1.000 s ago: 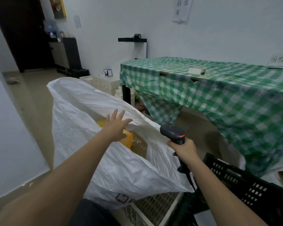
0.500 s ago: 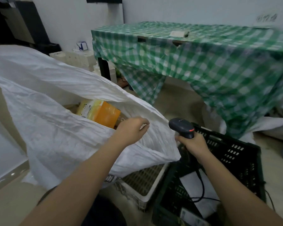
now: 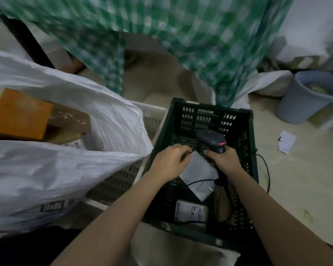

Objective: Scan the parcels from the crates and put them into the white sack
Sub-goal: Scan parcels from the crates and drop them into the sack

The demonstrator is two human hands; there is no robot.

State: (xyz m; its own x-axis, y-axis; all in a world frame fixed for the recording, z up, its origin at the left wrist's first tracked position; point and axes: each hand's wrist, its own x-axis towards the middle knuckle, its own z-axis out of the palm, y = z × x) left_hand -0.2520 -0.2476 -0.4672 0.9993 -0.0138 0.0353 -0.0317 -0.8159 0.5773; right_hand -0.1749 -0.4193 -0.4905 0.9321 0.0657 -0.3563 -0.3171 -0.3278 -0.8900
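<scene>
A dark green slatted crate (image 3: 246, 131) is seen from above on a pale floor, and both bare hands are reached down into it. The left hand (image 3: 171, 160) is curled, its grip pinched on the upper corner of a grey plastic mailer parcel (image 3: 198, 175) that is tilted up inside the crate. The right hand (image 3: 224, 160) is clamped round the handle of a dark handheld scanner (image 3: 211, 140), whose head is held just above the parcel's top edge, with a red light showing on it. A black cable (image 3: 265, 169) is trailed from the scanner over the crate's right wall, and another loop of it is draped across the parcel. Lower in the crate, nearer the viewer, a second parcel with a printed label (image 3: 190, 211) is laid flat. To the left of the crate, a pale slatted crate (image 3: 152, 116) is set touching it, partly covered by a large white sack (image 3: 46, 169) with its mouth open; an orange box (image 3: 17, 114) and a brown carton (image 3: 69, 123) are seen inside. Beyond the crate, a green checked cloth (image 3: 200, 45) is hung down. To the crate's right, well apart, a grey bucket (image 3: 304, 98) is stood on the floor.
</scene>
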